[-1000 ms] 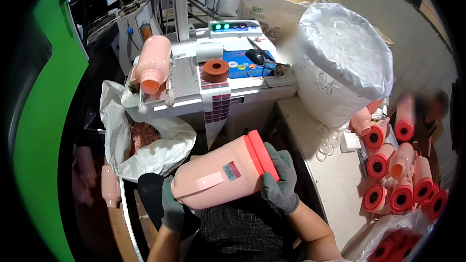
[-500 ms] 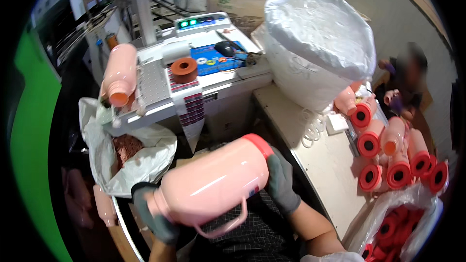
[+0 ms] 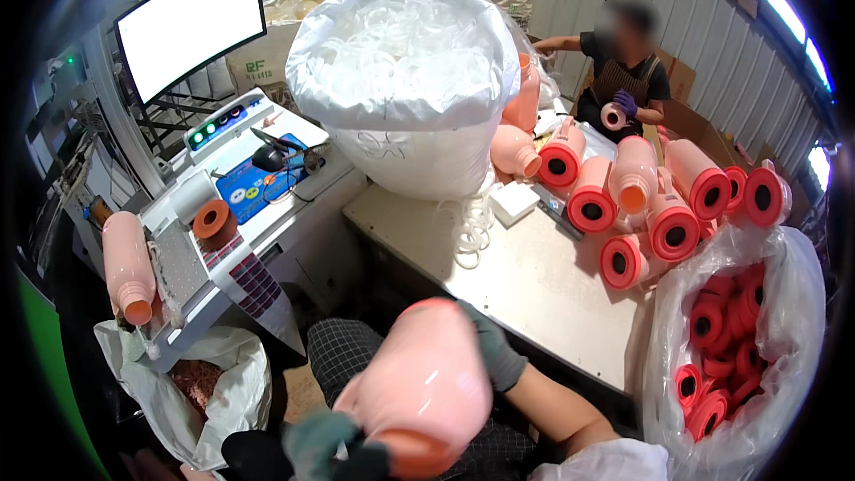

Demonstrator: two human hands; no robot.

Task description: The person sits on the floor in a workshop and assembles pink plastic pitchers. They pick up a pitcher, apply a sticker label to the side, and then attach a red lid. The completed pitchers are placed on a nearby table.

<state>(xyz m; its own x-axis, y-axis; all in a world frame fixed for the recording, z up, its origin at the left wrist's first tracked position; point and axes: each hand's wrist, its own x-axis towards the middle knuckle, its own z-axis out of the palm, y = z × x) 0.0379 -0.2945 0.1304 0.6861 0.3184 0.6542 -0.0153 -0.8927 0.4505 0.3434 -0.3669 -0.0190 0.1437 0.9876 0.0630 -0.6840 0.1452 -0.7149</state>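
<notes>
A pink plastic jug (image 3: 427, 374) is tilted over my lap, its open orange-rimmed mouth toward me and its red-ringed base away from me. My right hand (image 3: 494, 347), in a grey-green glove, is closed around the base end on the right side. My left hand (image 3: 334, 447), gloved alike, is beside the jug's neck at the lower left. Motion smears its fingers, so its grip on the neck is unclear. The jug's handle is not clearly seen.
A white sack of clear rings (image 3: 401, 151) stands on the bench (image 3: 410, 258). Pink jugs (image 3: 634, 169) pile at right, above a bag of red parts (image 3: 802, 303). Another jug (image 3: 129, 258) lies at left beside a tape roll (image 3: 215, 221). A co-worker (image 3: 628, 71) holds a pink part.
My view has swung to the right. The jug has turned from lying sideways to pointing its mouth at me. My left hand has shifted from around the neck to its left side.
</notes>
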